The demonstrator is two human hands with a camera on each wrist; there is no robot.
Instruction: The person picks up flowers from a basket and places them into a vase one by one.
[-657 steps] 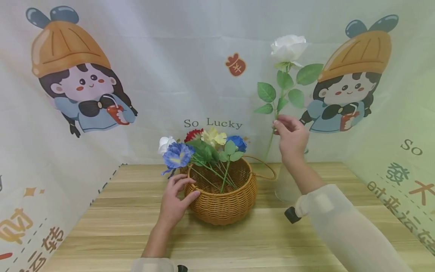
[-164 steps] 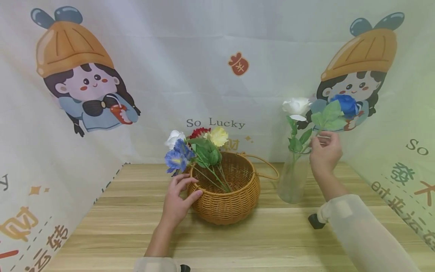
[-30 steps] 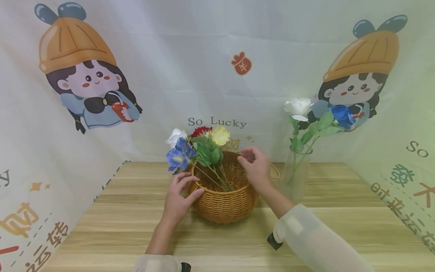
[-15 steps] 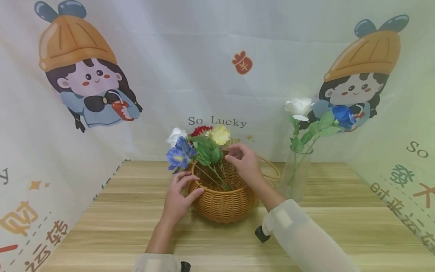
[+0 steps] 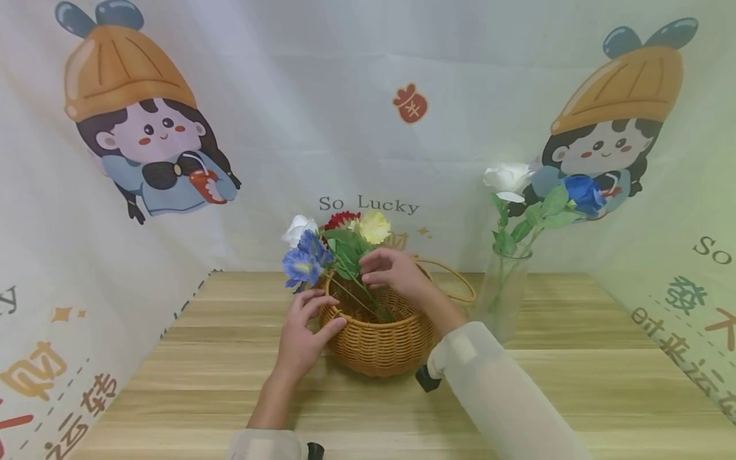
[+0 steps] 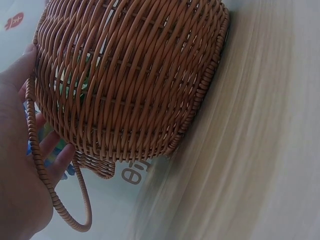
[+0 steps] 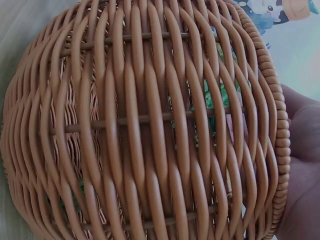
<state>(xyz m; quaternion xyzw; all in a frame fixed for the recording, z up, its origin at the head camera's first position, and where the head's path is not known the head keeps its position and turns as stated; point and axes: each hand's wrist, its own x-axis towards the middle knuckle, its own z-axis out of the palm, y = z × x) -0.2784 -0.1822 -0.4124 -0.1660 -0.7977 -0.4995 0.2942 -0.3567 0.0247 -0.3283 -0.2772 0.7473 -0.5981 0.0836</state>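
A brown wicker basket (image 5: pixel 379 351) stands on the table with artificial flowers leaning out to its left: a white rose (image 5: pixel 299 229), a blue-violet flower (image 5: pixel 305 260), a red flower (image 5: pixel 342 221) and a yellow flower (image 5: pixel 374 227). My left hand (image 5: pixel 301 332) holds the basket's left rim, thumb at the front and fingers along the side. In the left wrist view the basket's loop handle (image 6: pixel 37 150) lies across this hand. Over the basket opening, my right hand (image 5: pixel 397 275) has its bent fingertips at the green stems. Whether they pinch one is hidden.
To the right of the basket stands a clear vase (image 5: pixel 500 306) holding a white rose (image 5: pixel 508 179) and a blue rose (image 5: pixel 583 193). A second loop handle (image 5: pixel 451 278) sticks out towards it. Behind the wooden table (image 5: pixel 201 383) hangs a printed cloth (image 5: pixel 299 96).
The blue rose has gone from my right hand into the vase beside the white one. My right hand has since moved left over the basket to the stems. The left hand stays on the rim.
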